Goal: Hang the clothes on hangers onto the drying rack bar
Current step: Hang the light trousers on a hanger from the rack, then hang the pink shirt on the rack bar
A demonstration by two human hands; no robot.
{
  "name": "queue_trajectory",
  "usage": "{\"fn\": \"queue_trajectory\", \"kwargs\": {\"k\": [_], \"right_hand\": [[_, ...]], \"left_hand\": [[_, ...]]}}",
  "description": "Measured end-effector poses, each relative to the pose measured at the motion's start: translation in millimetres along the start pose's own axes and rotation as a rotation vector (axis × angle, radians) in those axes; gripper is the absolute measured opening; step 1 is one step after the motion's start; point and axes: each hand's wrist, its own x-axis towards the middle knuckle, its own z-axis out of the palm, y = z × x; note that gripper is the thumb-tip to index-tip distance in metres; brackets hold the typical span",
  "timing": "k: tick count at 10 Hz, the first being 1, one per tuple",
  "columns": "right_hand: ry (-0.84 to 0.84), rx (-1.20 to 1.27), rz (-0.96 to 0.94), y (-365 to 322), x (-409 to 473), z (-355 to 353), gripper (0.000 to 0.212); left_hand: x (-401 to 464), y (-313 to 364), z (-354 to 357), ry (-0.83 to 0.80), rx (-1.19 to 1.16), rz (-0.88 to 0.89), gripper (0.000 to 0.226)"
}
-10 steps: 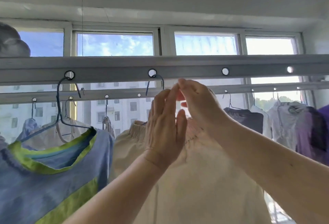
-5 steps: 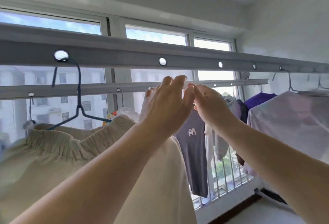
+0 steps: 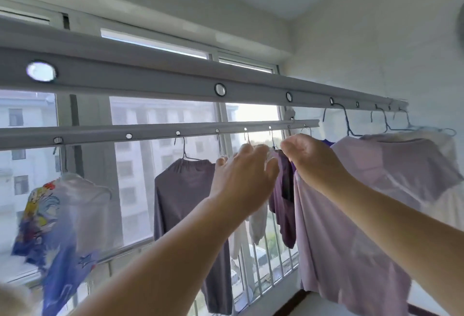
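Note:
The near drying rack bar runs grey across the top, pierced with round holes. At its right end a lilac T-shirt hangs on a blue hanger hooked into a hole. Both my hands are raised below this bar. My left hand has loosely bent fingers and holds nothing. My right hand hovers just to its right, fingers loosely curled, in front of the lilac shirt's left edge; I see nothing in it. The two hands do not touch.
A far bar near the window carries a printed blue and white garment, a grey garment, a white garment and a dark purple one. A white wall closes the right side. Window bars run below.
The view has swung right: the cream garment and the blue-green shirt have left the frame. My hands stay raised and have drawn slightly apart, now in front of the lilac shirt.

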Motion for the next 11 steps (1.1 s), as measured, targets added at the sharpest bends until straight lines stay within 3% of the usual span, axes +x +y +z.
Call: {"fn": "queue_trajectory", "kwargs": {"k": [2,4,5,6,7,9,11], "right_hand": [[0.139,-0.382,-0.014,106.0,45.9,-28.1,0.027],[0.326,-0.687,0.010,170.0,91.3,-58.4,0.039],[0.244,-0.728,0.097,191.9,112.7,-67.5,0.045],[0.191,-0.617,0.146,200.7,128.8,-74.6,0.040],[0.154,-0.485,0.068,207.3,139.6,-76.3,0.037],[-0.004,-0.373,0.006,205.4,145.8,-71.7,0.038],[-0.108,-0.257,-0.071,209.0,151.4,-74.3,0.036]], "left_hand": [[59.7,22.8,74.5,-0.086,-0.050,-0.007,0.035],[117.4,44.3,128.1,-0.089,-0.084,-0.006,0.037],[146.7,56.1,149.4,-0.095,-0.168,-0.040,0.036],[172.3,65.5,168.5,-0.104,-0.218,-0.077,0.036],[194.4,72.7,180.6,-0.163,-0.231,-0.069,0.034],[228.3,85.4,188.7,-0.259,-0.879,-0.259,0.035],[251.2,74.3,186.2,-0.563,-1.331,-0.299,0.032]]}}
